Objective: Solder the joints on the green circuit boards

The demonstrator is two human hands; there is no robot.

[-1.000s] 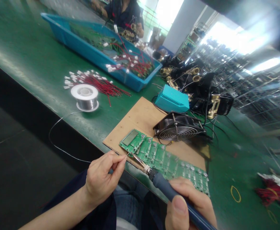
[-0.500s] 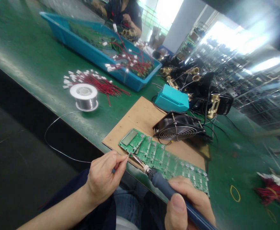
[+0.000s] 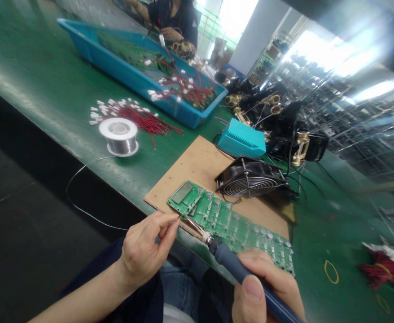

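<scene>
The circuit board (image 3: pixel 230 226) lies on a flat board (image 3: pixel 197 166) at the near edge of the surface (image 3: pixel 49 89). A fan (image 3: pixel 251 181) sits on the flat board just behind the circuit board, with a box (image 3: pixel 242 140) behind the fan. The solder spool (image 3: pixel 119 136) stands left of the flat board, a bundle of wires (image 3: pixel 133 116) just behind it. The tray (image 3: pixel 123 67) lies farther back, holding more wires. Another wire bundle (image 3: pixel 385 269) lies far right.
</scene>
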